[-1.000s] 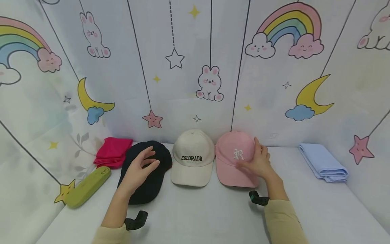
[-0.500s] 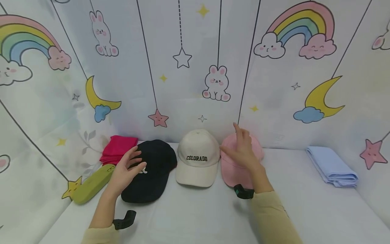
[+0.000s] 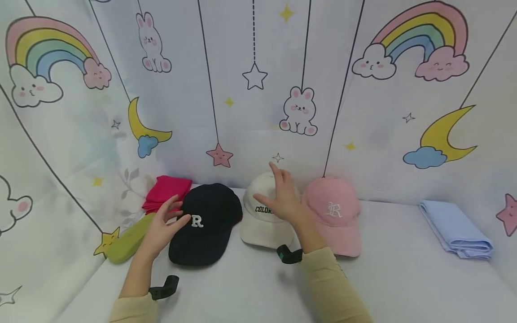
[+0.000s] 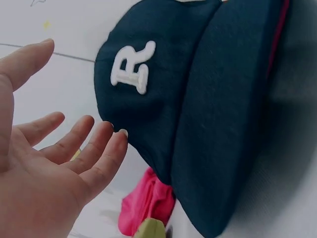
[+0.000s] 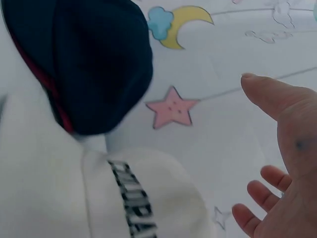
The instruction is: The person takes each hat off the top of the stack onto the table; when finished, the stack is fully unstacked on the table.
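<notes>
Pale cloth printed with rainbows, moons, rabbits and stars forms the backdrop point(image 3: 181, 107) behind a white counter point(image 3: 226, 291). Three caps sit in a row against it: a black cap point(image 3: 208, 204) with a white R, a cream cap point(image 3: 264, 229) in the middle and a pink cap point(image 3: 333, 215). On the person's left, a folded red cloth point(image 3: 166, 193) lies behind a long green case point(image 3: 128, 241); well apart on the far right lies a folded light-blue cloth point(image 3: 456, 229).

Both hands are empty, fingers loosely spread. The left hand point(image 3: 160, 229) is at the black cap's left side, fingertips close to its crown; whether they touch, I cannot tell. The right hand point(image 3: 284, 202) is raised in front of the cream cap, thumb held apart, partly covering its dark lettering.
</notes>
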`<control>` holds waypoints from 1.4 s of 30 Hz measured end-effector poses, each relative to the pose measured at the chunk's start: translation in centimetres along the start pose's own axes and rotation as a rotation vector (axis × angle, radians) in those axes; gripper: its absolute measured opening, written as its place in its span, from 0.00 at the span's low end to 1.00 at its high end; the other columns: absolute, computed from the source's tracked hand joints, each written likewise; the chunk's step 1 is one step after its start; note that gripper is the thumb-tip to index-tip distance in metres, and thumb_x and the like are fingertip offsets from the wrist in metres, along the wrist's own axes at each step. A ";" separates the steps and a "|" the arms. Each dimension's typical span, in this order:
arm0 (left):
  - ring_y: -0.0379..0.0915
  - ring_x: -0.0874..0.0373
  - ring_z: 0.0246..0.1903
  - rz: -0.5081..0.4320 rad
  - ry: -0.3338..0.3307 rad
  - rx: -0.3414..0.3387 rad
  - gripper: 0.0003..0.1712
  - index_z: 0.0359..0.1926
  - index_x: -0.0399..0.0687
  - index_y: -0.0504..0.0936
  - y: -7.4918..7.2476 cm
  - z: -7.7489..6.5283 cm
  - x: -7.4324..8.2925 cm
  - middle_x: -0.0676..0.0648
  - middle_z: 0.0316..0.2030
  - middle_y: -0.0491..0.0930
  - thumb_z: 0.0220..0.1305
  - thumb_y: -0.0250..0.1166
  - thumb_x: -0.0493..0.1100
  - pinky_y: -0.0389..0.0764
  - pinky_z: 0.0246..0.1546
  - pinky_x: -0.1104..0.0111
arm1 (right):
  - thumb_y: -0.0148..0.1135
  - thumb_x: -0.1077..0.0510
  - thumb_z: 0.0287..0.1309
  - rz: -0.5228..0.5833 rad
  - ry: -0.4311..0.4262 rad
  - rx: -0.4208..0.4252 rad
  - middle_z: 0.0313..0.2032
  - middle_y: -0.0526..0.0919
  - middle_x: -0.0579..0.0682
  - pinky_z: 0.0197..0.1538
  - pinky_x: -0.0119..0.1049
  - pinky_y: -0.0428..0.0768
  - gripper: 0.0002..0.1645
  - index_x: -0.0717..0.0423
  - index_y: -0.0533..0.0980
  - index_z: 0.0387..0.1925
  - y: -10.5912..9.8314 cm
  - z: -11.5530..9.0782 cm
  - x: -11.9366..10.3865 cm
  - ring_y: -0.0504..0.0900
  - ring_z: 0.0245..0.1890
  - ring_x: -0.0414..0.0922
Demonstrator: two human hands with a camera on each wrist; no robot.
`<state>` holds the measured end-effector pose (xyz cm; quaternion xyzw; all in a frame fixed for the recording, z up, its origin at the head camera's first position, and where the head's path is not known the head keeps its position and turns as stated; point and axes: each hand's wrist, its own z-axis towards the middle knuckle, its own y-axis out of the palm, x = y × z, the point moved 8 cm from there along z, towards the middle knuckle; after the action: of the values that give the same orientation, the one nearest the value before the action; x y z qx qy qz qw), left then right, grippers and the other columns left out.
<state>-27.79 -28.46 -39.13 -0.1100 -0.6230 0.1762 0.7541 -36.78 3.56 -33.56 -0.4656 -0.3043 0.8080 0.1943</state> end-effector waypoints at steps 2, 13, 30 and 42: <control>0.64 0.38 0.66 -0.003 -0.008 0.006 0.46 0.79 0.46 0.51 -0.2 -0.1 -0.4 0.35 0.70 0.62 0.70 0.66 0.46 0.72 0.51 0.77 | 0.72 0.43 0.59 0.035 -0.010 -0.020 0.69 0.56 0.63 0.66 0.62 0.66 0.60 0.45 0.45 0.80 1.5 0.1 -0.7 0.60 0.68 0.60; 0.63 0.34 0.65 0.108 -0.200 -0.046 0.51 0.78 0.37 0.50 -1.2 -0.6 -4.3 0.30 0.69 0.61 0.68 0.67 0.54 0.70 0.62 0.46 | 0.69 0.41 0.61 0.110 -0.028 -0.169 0.68 0.59 0.61 0.67 0.55 0.66 0.57 0.49 0.47 0.80 9.2 0.0 -2.9 0.62 0.68 0.56; 0.71 0.35 0.57 0.242 -0.283 -0.114 0.52 0.71 0.25 0.58 -0.7 -0.8 -6.2 0.25 0.59 0.71 0.62 0.72 0.54 0.80 0.52 0.51 | 0.68 0.38 0.61 0.135 0.043 -0.213 0.63 0.61 0.60 0.68 0.49 0.67 0.56 0.56 0.51 0.78 14.8 -1.8 -2.8 0.66 0.64 0.52; 0.71 0.40 0.54 0.159 -0.234 -0.078 0.46 0.72 0.27 0.61 -1.1 -0.5 -4.8 0.30 0.58 0.71 0.64 0.71 0.50 0.80 0.42 0.64 | 0.66 0.40 0.64 0.169 0.063 -0.135 0.62 0.61 0.60 0.67 0.50 0.69 0.54 0.57 0.50 0.78 14.2 -1.5 -3.7 0.67 0.63 0.53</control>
<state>-27.90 -31.36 -43.18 -0.1672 -0.7024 0.2227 0.6550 -34.11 -8.66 -41.38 -0.5266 -0.3114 0.7842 0.1031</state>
